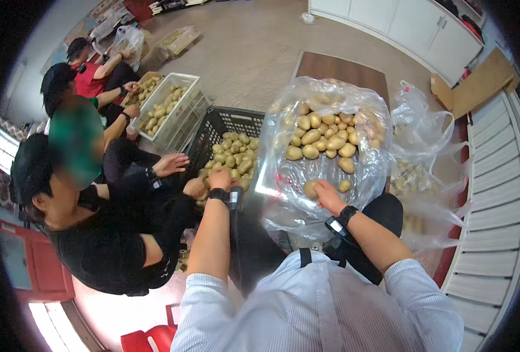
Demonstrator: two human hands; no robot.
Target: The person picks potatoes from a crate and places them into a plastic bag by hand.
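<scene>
My right hand [329, 198] grips a potato [311, 189] over a clear plastic bag [283, 205] spread open on a brown board. Beside that hand a small potato [345, 186] lies alone on the plastic. Farther in, a heap of potatoes [324, 138] rests inside the bag. To the left, my left hand [220, 178] reaches down into a black crate [230, 120] filled with potatoes [239, 154]. Its fingers look closed and point downward among the potatoes; what they hold is hidden.
A co-worker in black sits at my left, with hands [171, 165] at the black crate. Beyond stand a white crate [184, 111] of potatoes and other seated people. At right are more plastic bags [421, 126], a cardboard box [477, 88] and a white radiator [488, 234].
</scene>
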